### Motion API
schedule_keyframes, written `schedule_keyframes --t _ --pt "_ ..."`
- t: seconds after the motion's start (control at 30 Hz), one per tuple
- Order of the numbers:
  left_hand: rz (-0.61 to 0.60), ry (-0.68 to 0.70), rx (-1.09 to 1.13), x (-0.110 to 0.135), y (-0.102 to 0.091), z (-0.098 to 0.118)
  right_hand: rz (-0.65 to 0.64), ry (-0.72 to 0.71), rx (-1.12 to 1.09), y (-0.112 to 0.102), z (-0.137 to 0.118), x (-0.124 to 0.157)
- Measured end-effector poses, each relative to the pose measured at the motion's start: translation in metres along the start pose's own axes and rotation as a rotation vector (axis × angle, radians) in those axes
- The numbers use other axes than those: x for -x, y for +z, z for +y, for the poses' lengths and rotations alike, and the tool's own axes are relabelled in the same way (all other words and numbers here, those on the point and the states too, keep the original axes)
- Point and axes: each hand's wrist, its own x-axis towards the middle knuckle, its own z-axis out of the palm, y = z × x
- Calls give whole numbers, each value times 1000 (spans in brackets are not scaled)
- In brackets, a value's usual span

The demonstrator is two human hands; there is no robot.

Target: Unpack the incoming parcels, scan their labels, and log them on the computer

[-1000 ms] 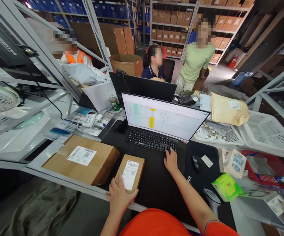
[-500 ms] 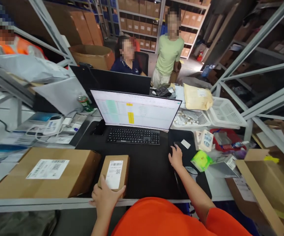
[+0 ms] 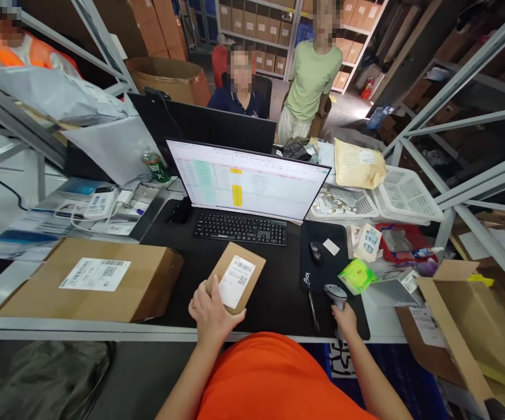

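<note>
My left hand (image 3: 213, 309) grips the near end of a small brown cardboard box (image 3: 255, 265), which sits turned at an angle over the black desk mat. A white label (image 3: 237, 282) with a barcode faces up on it. At the right, my right hand (image 3: 345, 321) is wrapped round the handle of a grey barcode scanner (image 3: 335, 293), its head pointing away from me. Beside the scanner lies a black pen (image 3: 313, 310). A black mouse (image 3: 316, 252) rests farther up on the mouse pad (image 3: 311, 233).
A larger labelled carton (image 3: 147, 280) stands at left. Behind are a keyboard (image 3: 240, 228) and a monitor (image 3: 252, 181) with a spreadsheet. White baskets (image 3: 405, 192), a green packet (image 3: 357, 276) and an open carton (image 3: 475, 326) are at right. Two people are beyond the monitors, another person far left.
My right hand has left the mouse and taken hold of the barcode scanner. My left hand has moved the small box right and forward, turning it clockwise. The view has shifted slightly.
</note>
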Motion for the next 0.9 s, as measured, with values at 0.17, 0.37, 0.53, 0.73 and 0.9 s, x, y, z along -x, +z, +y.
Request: schedule_keyframes --t 0.17,0.37,0.53,0.73,0.9 --pt "-116 250 -128 14 13 7 -247 -59 -193 -6 -27 20" --pt "-149 436 -190 21 23 21 -422 -239 -317 18 -55 109" --pt "-183 541 -232 22 28 26 -438 -399 -241 18 -72 145" --pt "-175 577 -187 22 29 25 -466 -411 -226 11 -71 139" --pt "-171 579 -221 18 26 23 -468 -367 -231 7 -66 131"
